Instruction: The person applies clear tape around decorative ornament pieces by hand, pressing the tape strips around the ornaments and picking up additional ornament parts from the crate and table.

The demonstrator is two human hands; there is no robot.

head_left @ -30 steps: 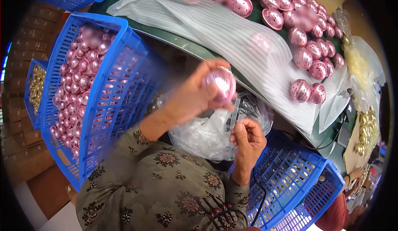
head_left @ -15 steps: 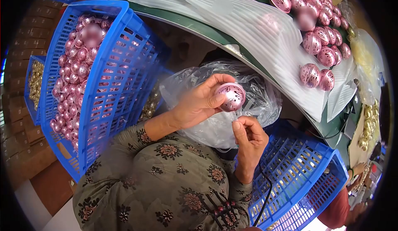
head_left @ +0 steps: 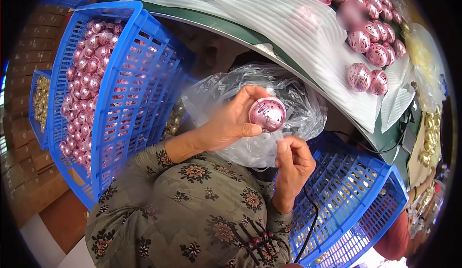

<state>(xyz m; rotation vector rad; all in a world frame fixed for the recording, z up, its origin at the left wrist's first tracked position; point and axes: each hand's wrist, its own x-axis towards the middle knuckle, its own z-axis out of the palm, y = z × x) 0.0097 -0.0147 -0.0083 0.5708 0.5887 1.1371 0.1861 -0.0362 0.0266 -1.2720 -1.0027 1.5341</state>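
Note:
A shiny pink Christmas ball [head_left: 267,114] with dark lettering and specks is gripped in my left hand [head_left: 232,123], the thumb below it and the fingers behind. Just under the ball, my right hand [head_left: 293,164] is closed in a pinch on a thin clear strip [head_left: 280,135] that runs up toward the ball; where it joins is hard to see. Behind and beneath both hands spreads a crumpled clear plastic bag [head_left: 211,97] on my lap.
A blue crate [head_left: 139,70] of small pink balls stands at left. More pink balls [head_left: 360,79] lie on white foam sheet [head_left: 269,20] over the green table. Blue crates [head_left: 337,196] stand at right, near another person's red sleeve [head_left: 395,236].
The ball has turned in my left hand, its lettering now facing differently, and my left thumb has slid lower. My right hand has shifted slightly right. The view has moved a little.

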